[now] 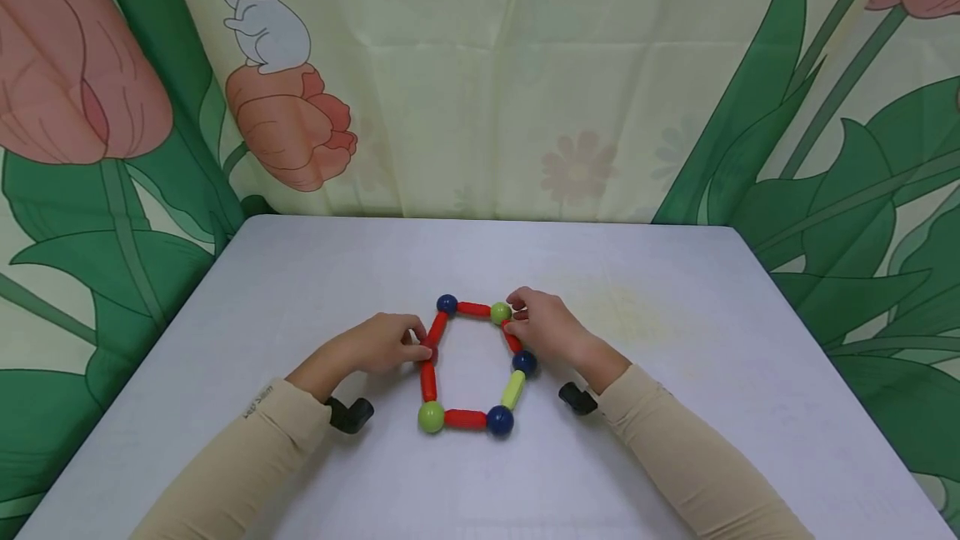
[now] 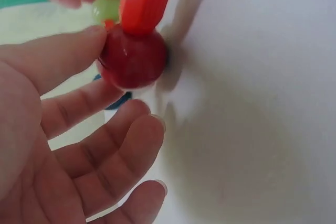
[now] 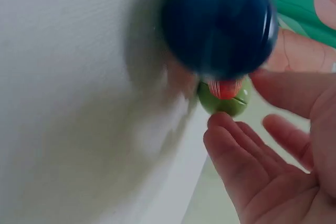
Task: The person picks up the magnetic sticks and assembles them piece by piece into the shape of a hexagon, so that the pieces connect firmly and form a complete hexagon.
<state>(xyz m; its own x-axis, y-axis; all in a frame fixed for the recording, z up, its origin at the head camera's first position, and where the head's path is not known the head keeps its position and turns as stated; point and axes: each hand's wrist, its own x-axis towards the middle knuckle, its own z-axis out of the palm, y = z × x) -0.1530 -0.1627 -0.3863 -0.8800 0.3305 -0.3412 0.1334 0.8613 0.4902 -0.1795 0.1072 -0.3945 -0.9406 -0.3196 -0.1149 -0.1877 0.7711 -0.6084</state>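
Observation:
A closed ring of coloured balls and rods lies on the white table. My left hand [image 1: 386, 342] pinches the dark red ball [image 2: 134, 59] on its left side between thumb and index finger, the other fingers loosely bent. Red rods [image 1: 428, 380] run from that ball to a blue ball [image 1: 447, 304] and a near green ball [image 1: 431, 417]. At the upper right corner, my right hand [image 1: 551, 325] holds the far green ball [image 3: 226, 98] with thumb and fingertips, beside a short red rod [image 1: 513, 341]. That rod leads to another blue ball [image 3: 220, 24].
A yellow-green rod [image 1: 513, 390] and a bottom red rod [image 1: 465, 419] meet at the near blue ball [image 1: 500, 421]. The white table [image 1: 637, 457] ends at a curtain [image 1: 480, 107] printed with flowers. Dark wrist cameras [image 1: 351, 416] sit by both beige sleeves [image 1: 682, 448].

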